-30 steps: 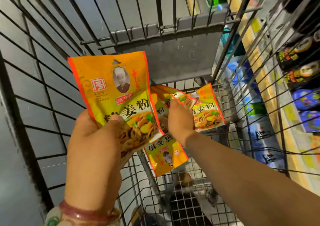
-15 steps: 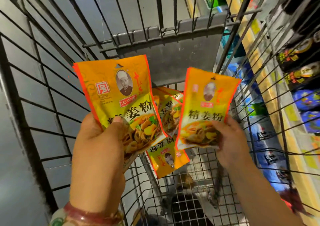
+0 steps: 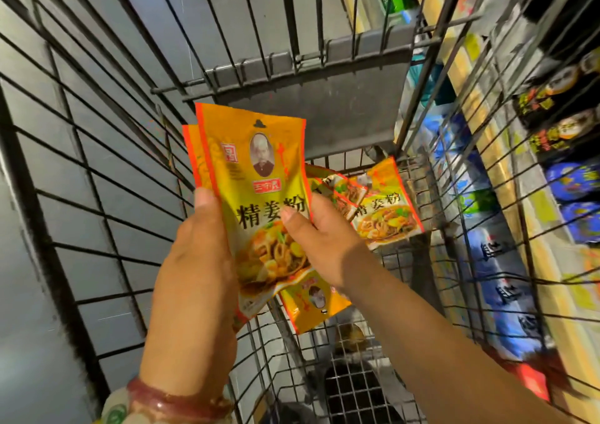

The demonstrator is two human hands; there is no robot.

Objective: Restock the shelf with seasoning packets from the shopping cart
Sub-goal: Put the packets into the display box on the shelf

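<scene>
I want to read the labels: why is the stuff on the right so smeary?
Head view: the shelf is blurred, likely by motion; the front packet in both hands stays sharp; the cart bars bow from the wide lens.

a stack of yellow seasoning packets [image 3: 259, 202] is held upright above the wire shopping cart [image 3: 97, 150], gripped at its left edge by the left hand [image 3: 194, 261] and pinched at its right edge by the right hand [image 3: 321, 238]. more packets [image 3: 383, 209] are seen lying in the cart behind the hands. a red bangle [image 3: 168, 401] is worn on the left wrist, and stocked shelves [image 3: 535, 150] are visible through the cart's right wall.
</scene>
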